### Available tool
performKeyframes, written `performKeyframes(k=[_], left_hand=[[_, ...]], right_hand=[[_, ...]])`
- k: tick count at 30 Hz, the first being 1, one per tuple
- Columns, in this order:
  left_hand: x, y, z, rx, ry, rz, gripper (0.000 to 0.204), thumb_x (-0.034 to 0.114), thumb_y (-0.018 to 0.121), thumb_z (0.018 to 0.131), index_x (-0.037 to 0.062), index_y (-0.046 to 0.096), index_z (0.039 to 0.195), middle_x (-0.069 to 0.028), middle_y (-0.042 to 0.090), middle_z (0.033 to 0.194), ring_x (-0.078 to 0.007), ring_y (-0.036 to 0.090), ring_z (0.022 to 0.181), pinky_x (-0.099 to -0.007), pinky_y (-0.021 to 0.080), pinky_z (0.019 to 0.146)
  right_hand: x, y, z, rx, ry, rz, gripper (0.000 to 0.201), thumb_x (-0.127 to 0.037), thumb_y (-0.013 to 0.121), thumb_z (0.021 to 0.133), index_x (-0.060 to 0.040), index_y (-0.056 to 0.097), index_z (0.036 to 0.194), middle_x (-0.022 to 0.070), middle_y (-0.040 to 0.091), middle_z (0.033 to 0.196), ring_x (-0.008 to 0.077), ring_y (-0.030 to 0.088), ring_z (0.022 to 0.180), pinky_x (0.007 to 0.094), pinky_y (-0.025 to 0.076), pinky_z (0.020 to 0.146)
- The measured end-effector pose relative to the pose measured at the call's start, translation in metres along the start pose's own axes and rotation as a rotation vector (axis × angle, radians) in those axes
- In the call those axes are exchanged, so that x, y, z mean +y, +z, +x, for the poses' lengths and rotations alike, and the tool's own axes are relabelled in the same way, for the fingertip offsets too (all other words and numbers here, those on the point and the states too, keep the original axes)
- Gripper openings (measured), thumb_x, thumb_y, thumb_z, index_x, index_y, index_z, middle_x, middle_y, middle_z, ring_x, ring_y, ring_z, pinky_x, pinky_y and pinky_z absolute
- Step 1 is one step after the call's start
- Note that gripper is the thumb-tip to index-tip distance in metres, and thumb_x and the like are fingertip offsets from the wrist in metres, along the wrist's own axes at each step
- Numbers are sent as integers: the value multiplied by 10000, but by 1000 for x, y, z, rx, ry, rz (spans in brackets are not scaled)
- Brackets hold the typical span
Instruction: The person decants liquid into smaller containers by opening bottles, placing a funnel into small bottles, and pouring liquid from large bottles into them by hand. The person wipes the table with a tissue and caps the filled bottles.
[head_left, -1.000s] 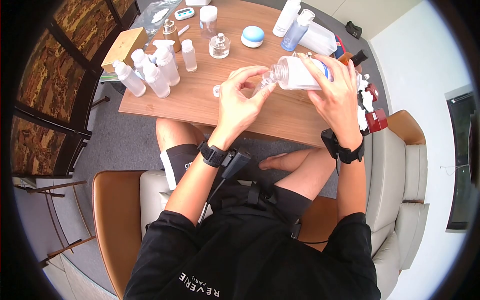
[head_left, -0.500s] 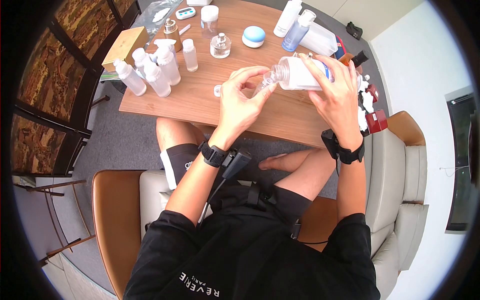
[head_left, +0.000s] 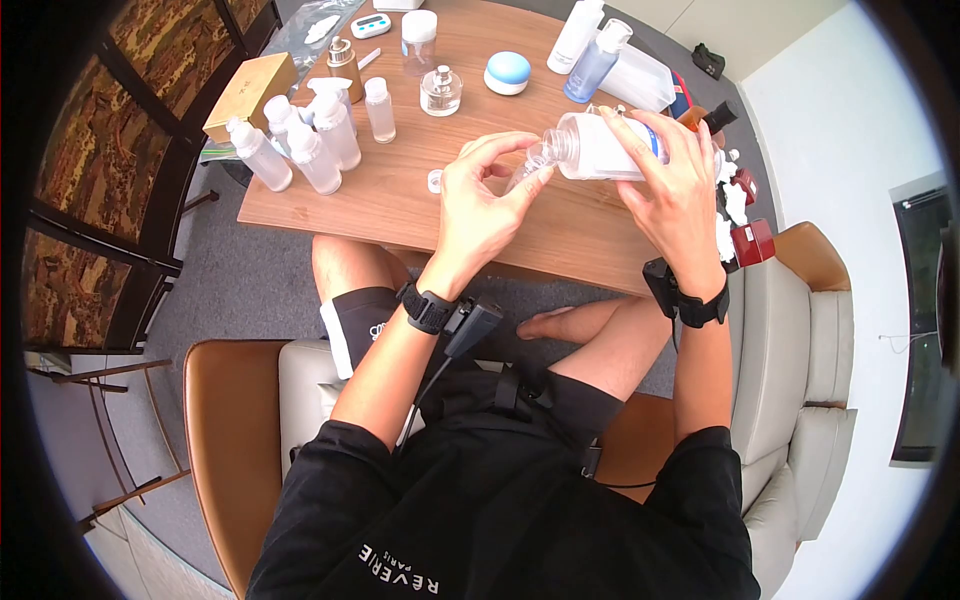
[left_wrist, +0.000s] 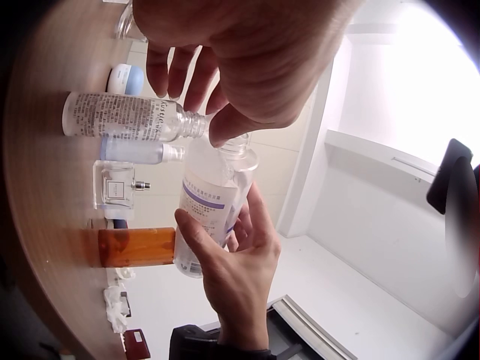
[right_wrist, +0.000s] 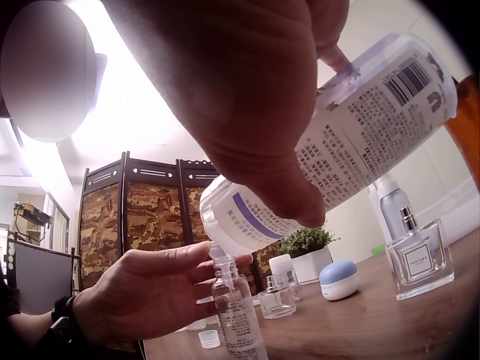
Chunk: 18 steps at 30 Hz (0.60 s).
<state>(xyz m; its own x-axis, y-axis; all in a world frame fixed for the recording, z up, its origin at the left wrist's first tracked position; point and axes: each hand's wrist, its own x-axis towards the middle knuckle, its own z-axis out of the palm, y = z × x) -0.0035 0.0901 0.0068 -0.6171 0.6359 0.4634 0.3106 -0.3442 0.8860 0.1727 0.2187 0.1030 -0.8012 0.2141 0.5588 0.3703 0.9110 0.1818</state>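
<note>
A small clear bottle (right_wrist: 241, 324) with printed text stands upright on the table, uncapped. My left hand (head_left: 480, 195) has its thumb and fingers round the small bottle's neck. In my right hand (head_left: 675, 185) is a large clear bottle (head_left: 595, 150) with a white label and a blue-purple band, gripped round its body. That large bottle is tilted, its mouth meeting the mouth of the small one. The left thumb (left_wrist: 236, 124) lies at the joint between the two mouths. A small white cap (head_left: 434, 181) lies on the table beside the left hand.
Several frosted bottles (head_left: 315, 162) and a yellow box (head_left: 248, 98) stand at the left. Farther back are a glass perfume bottle (head_left: 440, 93), a blue-lidded jar (head_left: 507, 74) and a blue pump bottle (head_left: 596, 65). An amber bottle (left_wrist: 139, 247) and another perfume bottle (right_wrist: 420, 261) stand near the right hand.
</note>
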Motion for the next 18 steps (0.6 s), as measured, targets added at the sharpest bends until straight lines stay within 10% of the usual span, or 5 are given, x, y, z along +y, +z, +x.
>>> performKeyframes(k=[18], left_hand=[[-2, 1, -1, 8, 0, -9, 386, 26, 853, 846, 32, 758, 1220, -99, 729, 1251, -136, 680, 1081, -279, 547, 843]], right_hand=[[0, -1, 0, 2, 2, -7, 830, -37, 825, 705, -296, 617, 1465, 55, 632, 1359, 291, 599, 1272, 630, 344, 1199]])
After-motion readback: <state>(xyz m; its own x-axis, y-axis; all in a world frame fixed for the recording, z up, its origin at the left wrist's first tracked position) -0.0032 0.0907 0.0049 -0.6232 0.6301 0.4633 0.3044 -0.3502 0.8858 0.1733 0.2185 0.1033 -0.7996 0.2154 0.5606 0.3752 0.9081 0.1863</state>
